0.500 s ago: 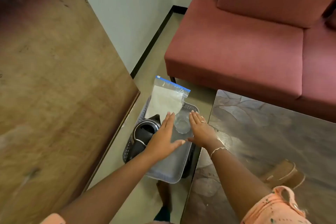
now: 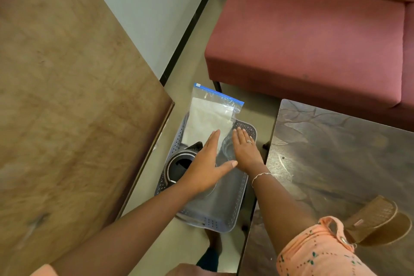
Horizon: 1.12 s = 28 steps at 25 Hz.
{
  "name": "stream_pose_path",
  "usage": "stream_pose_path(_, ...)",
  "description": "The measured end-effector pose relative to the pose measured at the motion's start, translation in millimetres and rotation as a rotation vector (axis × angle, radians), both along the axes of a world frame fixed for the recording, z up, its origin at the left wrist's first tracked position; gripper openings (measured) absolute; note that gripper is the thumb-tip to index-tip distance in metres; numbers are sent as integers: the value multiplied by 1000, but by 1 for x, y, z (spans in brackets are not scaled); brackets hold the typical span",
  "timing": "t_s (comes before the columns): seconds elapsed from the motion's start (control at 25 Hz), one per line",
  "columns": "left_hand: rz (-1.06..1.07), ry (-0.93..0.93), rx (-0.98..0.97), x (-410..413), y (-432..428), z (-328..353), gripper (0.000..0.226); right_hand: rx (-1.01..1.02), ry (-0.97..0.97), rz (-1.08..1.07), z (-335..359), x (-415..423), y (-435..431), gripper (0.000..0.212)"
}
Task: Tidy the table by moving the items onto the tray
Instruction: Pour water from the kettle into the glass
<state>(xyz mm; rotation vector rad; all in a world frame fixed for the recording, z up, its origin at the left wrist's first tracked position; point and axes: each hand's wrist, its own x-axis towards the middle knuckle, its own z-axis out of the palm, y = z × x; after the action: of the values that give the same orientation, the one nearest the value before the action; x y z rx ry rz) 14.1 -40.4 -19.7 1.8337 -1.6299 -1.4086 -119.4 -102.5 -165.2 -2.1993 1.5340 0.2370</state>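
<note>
At lower centre, our left hand (image 2: 202,169) and right hand (image 2: 245,151), both open and empty, flank the glass (image 2: 227,149) in the tray (image 2: 215,219); next, we judge, withdrawing.

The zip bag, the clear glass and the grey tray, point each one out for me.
Zip bag (image 2: 207,119): head view, on its white-filled middle.
Clear glass (image 2: 227,148): head view, on the rim showing between the two hands.
Grey tray (image 2: 216,223): head view, on its perforated near wall.
</note>
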Motion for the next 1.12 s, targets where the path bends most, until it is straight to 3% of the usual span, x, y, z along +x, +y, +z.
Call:
stream_pose_path(0.24, 79, 63, 61, 5, -4, -5, 84, -25, -160, -94, 10, -2, 8, 88)
stream_pose_path(0.4, 223, 147, 226, 1, -7, -4, 86, -55, -289, -167, 53, -9, 20, 96)
stream_pose_path(0.68, 511, 672, 439, -15, 11, 17, 103, -191, -568, -185, 151, -29, 49, 93)
stream_pose_path(0.8, 529, 766, 420, -28, 23, 28, 53, -218, -649, -164, 174, -42, 67, 91)
stream_pose_path(0.88, 578, 790, 401, -38, 32, 36, 43, -216, -731, -175, 182, -52, 78, 92)
stream_pose_path(1.0, 598, 823, 383, -51, 44, 46, 50, -152, -916, -244, 185, -65, 96, 100)
stream_pose_path(1.12, 595, 816, 394, -61, 56, 55, 73, -34, -1069, -328, 184, -75, 114, 104)
